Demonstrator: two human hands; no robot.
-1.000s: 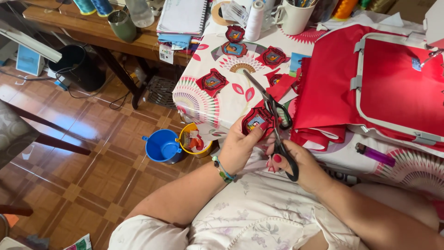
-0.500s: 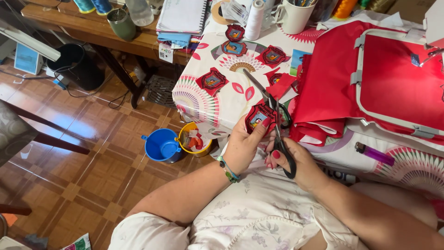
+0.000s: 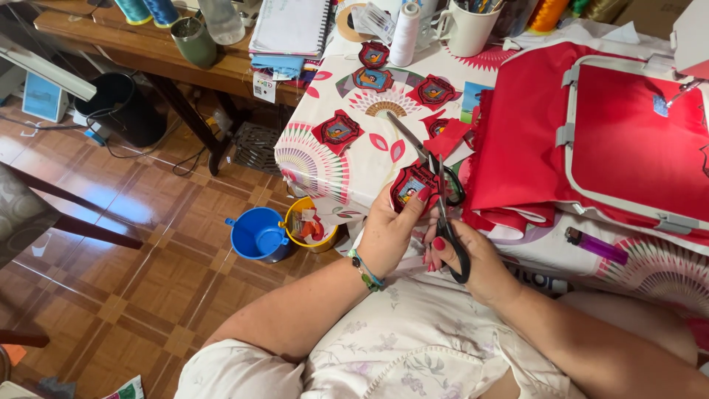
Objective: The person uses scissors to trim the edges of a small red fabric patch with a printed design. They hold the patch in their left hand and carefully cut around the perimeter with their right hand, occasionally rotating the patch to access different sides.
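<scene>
My left hand [image 3: 388, 233] pinches a small red embroidered patch [image 3: 410, 186] by its lower edge, just above my lap. My right hand [image 3: 473, 258] grips black-handled scissors [image 3: 448, 222], whose blades point up into the patch's right edge. A second pair of scissors [image 3: 421, 155] lies on the table right behind the patch. Several finished red patches [image 3: 337, 131] lie spread on the patterned tablecloth [image 3: 310, 159] further back.
Red fabric in a grey embroidery hoop [image 3: 569, 133] fills the table's right side. A purple lighter [image 3: 594, 246] lies near the front edge. On the tiled floor stand a blue bucket [image 3: 257, 235] and a yellow bucket [image 3: 306, 225] with scraps. A wooden table [image 3: 148, 48] stands behind.
The patch has turned slightly in my left hand while the scissors work along its edge. Both hands stay in the same place.
</scene>
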